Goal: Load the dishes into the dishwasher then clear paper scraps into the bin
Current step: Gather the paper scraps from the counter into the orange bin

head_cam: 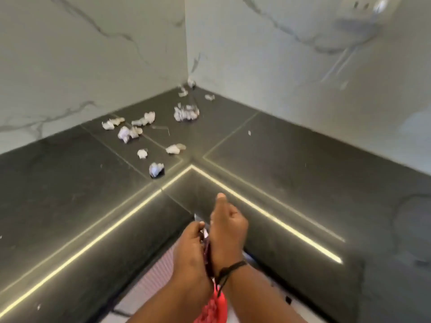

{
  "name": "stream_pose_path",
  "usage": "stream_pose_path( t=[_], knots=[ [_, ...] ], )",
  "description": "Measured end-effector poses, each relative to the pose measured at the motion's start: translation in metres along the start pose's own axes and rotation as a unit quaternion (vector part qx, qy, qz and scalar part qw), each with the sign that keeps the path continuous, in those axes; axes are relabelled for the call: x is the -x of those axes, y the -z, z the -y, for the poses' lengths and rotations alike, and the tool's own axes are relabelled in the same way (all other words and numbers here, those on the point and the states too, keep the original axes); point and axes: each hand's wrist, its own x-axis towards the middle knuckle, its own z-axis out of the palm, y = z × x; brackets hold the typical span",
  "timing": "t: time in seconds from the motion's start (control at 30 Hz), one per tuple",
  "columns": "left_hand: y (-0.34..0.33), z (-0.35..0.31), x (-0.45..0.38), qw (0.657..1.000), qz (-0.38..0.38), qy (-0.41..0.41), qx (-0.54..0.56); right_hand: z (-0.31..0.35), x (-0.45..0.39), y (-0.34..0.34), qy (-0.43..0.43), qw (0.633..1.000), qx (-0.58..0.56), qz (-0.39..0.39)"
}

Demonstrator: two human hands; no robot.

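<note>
Crumpled paper scraps (149,129) lie scattered in the corner of the dark countertop (291,164), uncollected. Left hand (190,250) and right hand (227,231) pressed together at the counter edge; cannot tell what they hold. No bin or dishwasher visible. Scrap clearing mostly remains, I judge.

We see a dark grey stone L-shaped countertop (291,164) meeting in a corner, thin seam lines across it. White grey-veined marble wall panels (93,54) behind. A bright LED light strip (98,238) runs along the counter's front edge. White wall socket (366,5) top right, blurred.
</note>
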Motion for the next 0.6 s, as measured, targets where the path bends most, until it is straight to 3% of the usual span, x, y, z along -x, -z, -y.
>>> stream_pose_path(
  t=[0.03, 0.1, 0.23, 0.3, 0.43, 0.5, 0.6],
  knots=[
    [0.016, 0.022, -0.002, 1.000, -0.028, -0.004, 0.004, -0.021, 0.011, 0.009, 0.044, 0.998, 0.036, 0.009],
    [0.052, 0.067, -0.012, 0.997, -0.077, 0.004, -0.003, -0.067, 0.025, 0.031, 0.047, 0.994, 0.094, 0.027],
    [0.116, 0.144, -0.042, 0.977, -0.200, 0.069, -0.039, -0.184, 0.019, 0.085, -0.109, 0.975, 0.193, 0.005],
    [0.153, 0.181, -0.078, 0.965, -0.232, 0.126, 0.005, -0.248, 0.007, 0.105, -0.185, 0.962, 0.201, -0.011],
    [0.213, 0.244, -0.175, 0.962, -0.213, 0.166, -0.031, -0.367, -0.049, 0.129, -0.368, 0.927, 0.055, -0.034],
    [0.235, 0.258, -0.219, 0.964, -0.188, 0.174, -0.063, -0.415, -0.077, 0.136, -0.387, 0.921, 0.034, -0.034],
    [0.249, 0.244, -0.244, 0.969, -0.137, 0.207, 0.022, -0.465, -0.110, 0.143, -0.393, 0.918, 0.039, -0.030]
  ],
)
